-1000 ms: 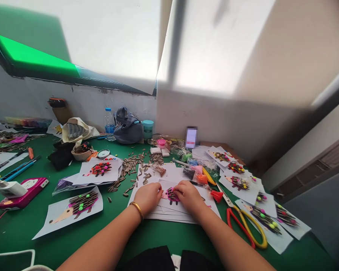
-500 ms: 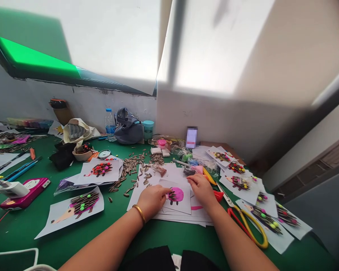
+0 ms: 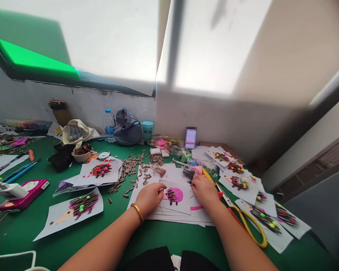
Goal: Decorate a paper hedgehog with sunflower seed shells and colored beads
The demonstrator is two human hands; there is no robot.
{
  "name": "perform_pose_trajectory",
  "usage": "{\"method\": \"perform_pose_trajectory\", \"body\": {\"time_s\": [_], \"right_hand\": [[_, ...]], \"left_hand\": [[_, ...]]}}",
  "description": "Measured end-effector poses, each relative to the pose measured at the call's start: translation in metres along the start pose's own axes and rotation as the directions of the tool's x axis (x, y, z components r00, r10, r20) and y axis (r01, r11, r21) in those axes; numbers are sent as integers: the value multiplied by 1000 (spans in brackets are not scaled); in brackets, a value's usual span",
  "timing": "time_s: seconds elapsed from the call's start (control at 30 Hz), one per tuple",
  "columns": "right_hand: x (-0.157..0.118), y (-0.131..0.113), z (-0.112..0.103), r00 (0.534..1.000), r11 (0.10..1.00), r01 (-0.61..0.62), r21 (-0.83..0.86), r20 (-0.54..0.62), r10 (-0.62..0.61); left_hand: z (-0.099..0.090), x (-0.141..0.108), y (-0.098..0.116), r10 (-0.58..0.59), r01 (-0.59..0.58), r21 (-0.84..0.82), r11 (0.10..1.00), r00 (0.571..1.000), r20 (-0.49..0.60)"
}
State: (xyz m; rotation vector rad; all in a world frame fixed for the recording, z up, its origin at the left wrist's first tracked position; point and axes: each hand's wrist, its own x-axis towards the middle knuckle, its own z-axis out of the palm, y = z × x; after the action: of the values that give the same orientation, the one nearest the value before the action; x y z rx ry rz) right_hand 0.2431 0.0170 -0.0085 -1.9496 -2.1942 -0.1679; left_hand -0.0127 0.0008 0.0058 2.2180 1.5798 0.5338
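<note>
A white card (image 3: 183,209) lies in front of me on a stack of white sheets, bearing a pink hedgehog body (image 3: 178,193) with several striped sunflower seeds stuck on it and dark feet. My left hand (image 3: 150,197), with a gold bangle at the wrist, rests at the card's left edge. Its fingers are curled together, and what they hold, if anything, is hidden. Just right of the card is my right hand (image 3: 202,188), fingertips pinched beside a dark lump (image 3: 188,173) in clear wrap; I cannot make out anything between them.
Loose sunflower seeds (image 3: 131,165) lie behind my left hand. Yellow-and-red-handled scissors (image 3: 254,226) sit beside my right forearm. Finished-looking hedgehog cards lie at both sides, one (image 3: 73,210) at left. A phone (image 3: 190,137), a bottle (image 3: 109,128) and a bag (image 3: 128,131) stand along the wall.
My left hand has drawn back left from the hedgehog body, its pointing finger now curled in. My right hand has shifted slightly, its fingertips lower and nearer the dark lump.
</note>
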Motion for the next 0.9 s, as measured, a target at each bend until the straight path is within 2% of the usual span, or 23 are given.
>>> {"method": "perform_pose_trajectory", "body": {"time_s": [0.1,0.3,0.63,0.9], "right_hand": [[0,-3,0,1000,999,16,-32,-15,-16],[-1,-8,-4,986,999,37,32,-166,-31],[0,0,5,1000,1000,22,-6,-19,-22],[0,-4,1,999,1000,15,-12,-31,-15]], "left_hand": [[-1,1,0,-20,20,-20,1000,1000,0],[-1,0,1,-18,17,-45,999,1000,-18],[-2,0,1,-19,18,-40,999,1000,-19],[-1,0,0,-7,5,-44,999,1000,-28]]}}
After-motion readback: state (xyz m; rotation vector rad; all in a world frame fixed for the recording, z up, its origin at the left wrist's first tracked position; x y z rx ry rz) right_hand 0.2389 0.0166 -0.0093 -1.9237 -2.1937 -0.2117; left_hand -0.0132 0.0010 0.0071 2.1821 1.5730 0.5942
